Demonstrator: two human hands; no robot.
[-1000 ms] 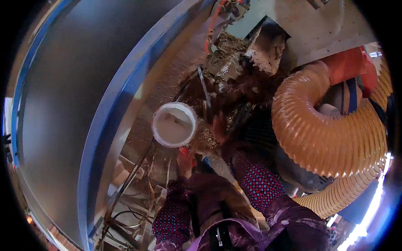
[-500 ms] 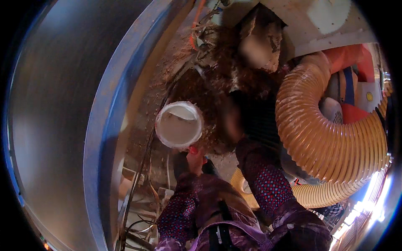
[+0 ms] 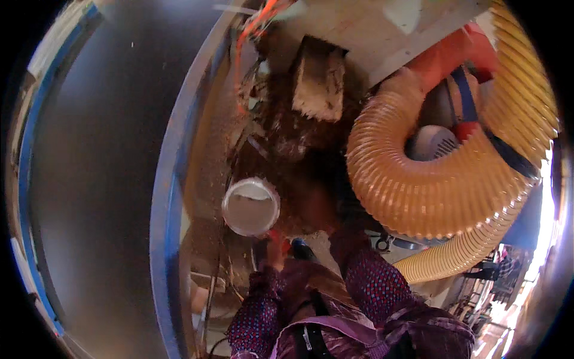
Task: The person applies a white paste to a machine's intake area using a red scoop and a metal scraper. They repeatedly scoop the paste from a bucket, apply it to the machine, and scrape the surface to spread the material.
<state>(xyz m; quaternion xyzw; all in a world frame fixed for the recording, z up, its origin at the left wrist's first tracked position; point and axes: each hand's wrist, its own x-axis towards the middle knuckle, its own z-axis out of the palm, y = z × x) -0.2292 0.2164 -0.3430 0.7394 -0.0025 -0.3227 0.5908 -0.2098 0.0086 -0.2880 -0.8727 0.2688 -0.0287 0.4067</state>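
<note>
A white round container (image 3: 251, 209), open at the top, has pale contents and a whiter patch at its far side. My left hand (image 3: 275, 254) is at its near rim, closed around a small red grip (image 3: 278, 238); the fingers are partly hidden. To the right, my right hand (image 3: 318, 209) reaches into deep shadow over dark brown loose material (image 3: 287, 134). It is blurred, so its fingers and anything in them cannot be made out. Both forearms wear patterned dark purple sleeves.
A large dark panel (image 3: 107, 179) with a blue edge frame (image 3: 164, 197) stands left. A thick ribbed orange-yellow hose (image 3: 430, 200) curves at the right, beside a red duct (image 3: 445, 57). Beyond the container, a rough wooden chute (image 3: 320, 87) juts from a pale housing (image 3: 382, 30).
The whole view has shifted, so the hose and wooden chute sit further left and the container lower and smaller. My left hand stays by the red grip; my right remains in the shadow.
</note>
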